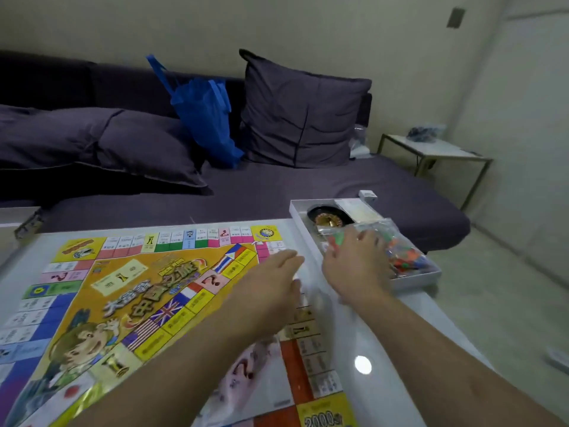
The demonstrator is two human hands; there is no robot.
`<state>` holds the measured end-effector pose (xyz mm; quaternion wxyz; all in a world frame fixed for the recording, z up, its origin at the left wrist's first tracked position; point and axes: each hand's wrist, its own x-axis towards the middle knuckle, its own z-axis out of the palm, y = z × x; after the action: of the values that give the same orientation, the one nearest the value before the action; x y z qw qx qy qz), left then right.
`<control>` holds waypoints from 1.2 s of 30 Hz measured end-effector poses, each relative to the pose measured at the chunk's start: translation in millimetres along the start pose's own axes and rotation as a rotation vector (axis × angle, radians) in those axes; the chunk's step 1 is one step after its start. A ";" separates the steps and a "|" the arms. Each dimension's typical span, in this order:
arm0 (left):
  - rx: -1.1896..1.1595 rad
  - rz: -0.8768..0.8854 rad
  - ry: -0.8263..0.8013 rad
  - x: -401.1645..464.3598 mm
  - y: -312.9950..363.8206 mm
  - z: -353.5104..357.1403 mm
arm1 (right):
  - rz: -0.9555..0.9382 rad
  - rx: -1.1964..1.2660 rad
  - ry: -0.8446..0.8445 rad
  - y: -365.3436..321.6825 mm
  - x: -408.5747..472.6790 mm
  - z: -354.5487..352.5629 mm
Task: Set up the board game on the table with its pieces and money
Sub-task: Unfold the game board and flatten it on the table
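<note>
The colourful game board (129, 291) lies flat on the white table (400, 334). At the table's far right corner stands the open white game box (428, 277), holding a black and gold roulette wheel (328, 217) and a clear bag of coloured pieces (397, 251). My right hand (354, 266) reaches over the box's near edge, its fingers on the bag; how they hold it is blurred. My left hand (274, 282) hovers over the board's right edge with fingers extended, holding nothing I can see.
A dark sofa (277, 186) with cushions (301, 112) and a blue bag (206, 112) runs behind the table. A small side table (437, 149) stands at the far right. A small white item (368, 195) sits behind the box.
</note>
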<state>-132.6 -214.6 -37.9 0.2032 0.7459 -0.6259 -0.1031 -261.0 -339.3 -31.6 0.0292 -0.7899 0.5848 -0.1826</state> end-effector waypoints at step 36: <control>-0.900 -0.872 0.366 -330.8 -189.1 -152.5 | -0.208 1.000 -0.870 -287.9 -289.1 11.3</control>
<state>33.7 160.0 -16.2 0.5384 0.7789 -0.1169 -0.2994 -66.6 19.5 -40.9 0.6067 -0.7353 0.2855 -0.0984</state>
